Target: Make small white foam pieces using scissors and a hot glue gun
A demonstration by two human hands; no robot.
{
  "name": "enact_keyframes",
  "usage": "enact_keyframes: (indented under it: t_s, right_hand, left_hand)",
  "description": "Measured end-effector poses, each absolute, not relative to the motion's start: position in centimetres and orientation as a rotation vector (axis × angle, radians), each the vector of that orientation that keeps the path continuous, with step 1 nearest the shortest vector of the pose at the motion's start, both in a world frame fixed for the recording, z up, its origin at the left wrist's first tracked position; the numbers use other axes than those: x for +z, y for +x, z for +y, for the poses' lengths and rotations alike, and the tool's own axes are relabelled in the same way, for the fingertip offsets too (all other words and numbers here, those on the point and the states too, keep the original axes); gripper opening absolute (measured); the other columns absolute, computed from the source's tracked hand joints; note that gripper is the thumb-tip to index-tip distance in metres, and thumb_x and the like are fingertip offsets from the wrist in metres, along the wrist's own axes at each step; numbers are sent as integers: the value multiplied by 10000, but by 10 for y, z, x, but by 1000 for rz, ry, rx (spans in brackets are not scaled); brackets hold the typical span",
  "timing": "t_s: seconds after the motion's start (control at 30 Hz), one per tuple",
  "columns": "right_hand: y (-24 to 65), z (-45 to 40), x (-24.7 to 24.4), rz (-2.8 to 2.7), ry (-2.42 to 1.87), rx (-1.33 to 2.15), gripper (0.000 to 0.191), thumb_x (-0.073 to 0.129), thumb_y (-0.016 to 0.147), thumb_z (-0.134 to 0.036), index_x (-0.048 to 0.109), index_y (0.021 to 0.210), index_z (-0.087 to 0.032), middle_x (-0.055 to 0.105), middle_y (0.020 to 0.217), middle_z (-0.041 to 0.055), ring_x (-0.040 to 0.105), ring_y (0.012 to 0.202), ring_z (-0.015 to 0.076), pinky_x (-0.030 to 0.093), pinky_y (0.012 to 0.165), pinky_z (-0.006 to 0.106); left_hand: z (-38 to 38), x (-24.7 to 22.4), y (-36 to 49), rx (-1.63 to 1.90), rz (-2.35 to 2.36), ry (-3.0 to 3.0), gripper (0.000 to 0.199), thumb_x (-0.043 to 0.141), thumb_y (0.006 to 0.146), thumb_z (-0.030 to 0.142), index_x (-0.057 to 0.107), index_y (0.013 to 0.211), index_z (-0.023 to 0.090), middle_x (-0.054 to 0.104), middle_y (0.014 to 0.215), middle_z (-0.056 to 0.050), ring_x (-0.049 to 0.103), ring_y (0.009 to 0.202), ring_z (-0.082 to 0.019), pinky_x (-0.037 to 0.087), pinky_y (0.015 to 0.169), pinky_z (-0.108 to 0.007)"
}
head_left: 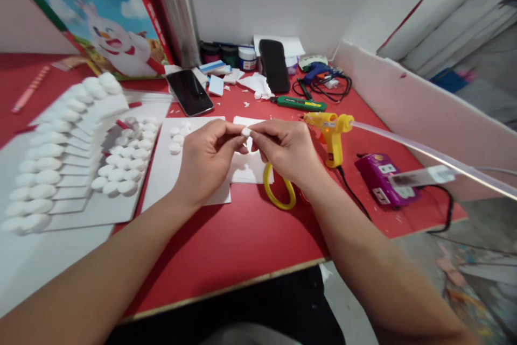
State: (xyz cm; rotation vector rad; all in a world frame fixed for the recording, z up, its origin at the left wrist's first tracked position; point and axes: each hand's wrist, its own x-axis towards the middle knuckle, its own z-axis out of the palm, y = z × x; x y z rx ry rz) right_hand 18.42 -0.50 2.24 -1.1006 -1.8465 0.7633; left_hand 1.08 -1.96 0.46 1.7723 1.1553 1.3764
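White piece [246,132] was at the centre of the frame, held up between the fingertips of two hands. The left hand [205,159] had a narrow grip on it, thumb and forefinger pinched together; the right hand [286,148] pinched it from the other side, its grip just as narrow. Papers [252,173] lay beneath the hands on the red surface [226,243], and a yellow loop [279,204] showed just below the right hand. Left of the left hand, several discs [175,148] rested on a board [157,189]; many more discs [117,174] stood in rows at the frame's left. Right of centre stood a yellow glue gun [333,138], with a purple box [379,178] farther right. Two phones [189,92] [274,68] and a green cutter [301,104] were in the upper middle, a flask [173,11] in the upper left.
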Motion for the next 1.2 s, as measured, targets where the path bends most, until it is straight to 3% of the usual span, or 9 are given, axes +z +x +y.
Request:
enact_keyframes:
  t_s: [0.17, 0.33, 0.57, 0.7, 0.9, 1.2]
  right_hand:
    - [186, -3, 22, -1887, -1075, 768, 201, 654, 951, -279, 775, 836, -166, 682, 675, 18, 562, 589, 122, 397, 554, 256]
    - [184, -5, 23, -1865, -1084, 770, 219, 642, 955, -241, 751, 783, -160, 684, 667, 15, 568, 568, 113, 405, 570, 261]
    - [182, -6, 22, -1778, -1239, 706, 203, 688, 919, -266, 711, 757, -146, 643, 619, 4, 545, 538, 106, 381, 540, 246]
    - [180, -9, 23, -1854, -1206, 563, 167, 682, 924, -252, 724, 805, -144, 637, 639, 7, 530, 578, 110, 359, 550, 249]
    - [179, -12, 22, -1905, -1171, 639, 194, 625, 987, -265, 715, 855, -155, 702, 730, 36, 581, 599, 121, 408, 567, 249]
    - [182, -10, 21, -1910, -1121, 536, 161, 662, 946, -194, 729, 807, -147, 679, 666, 22, 589, 578, 122, 436, 582, 268]
  left_hand:
    - [-11, 6, 2, 1297, 1065, 1621, 114, 777, 871, 238, 804, 974, 196, 782, 892, -43, 741, 713, -172, 619, 681, -295]
    - [-11, 4, 1, 1327, 1033, 1677, 134, 764, 899, 260, 826, 1013, 228, 784, 943, -40, 748, 715, -157, 626, 700, -286]
    - [-14, 2, 5, 1281, 1021, 1570, 229, 757, 915, 332, 757, 1071, 165, 787, 910, -57, 771, 745, -180, 613, 651, -258]
    - [-15, 4, 7, 1321, 1036, 1587, 236, 770, 904, 340, 755, 1053, 157, 787, 905, -55, 754, 741, -164, 608, 696, -265]
    - [-19, 2, 9, 1372, 1151, 1735, 189, 726, 933, 287, 770, 1078, 173, 797, 908, -48, 763, 784, -178, 606, 768, -296]
    - [-17, 4, 8, 1344, 1127, 1707, 195, 717, 933, 262, 798, 1095, 190, 817, 1022, -49, 785, 891, -206, 633, 851, -323]
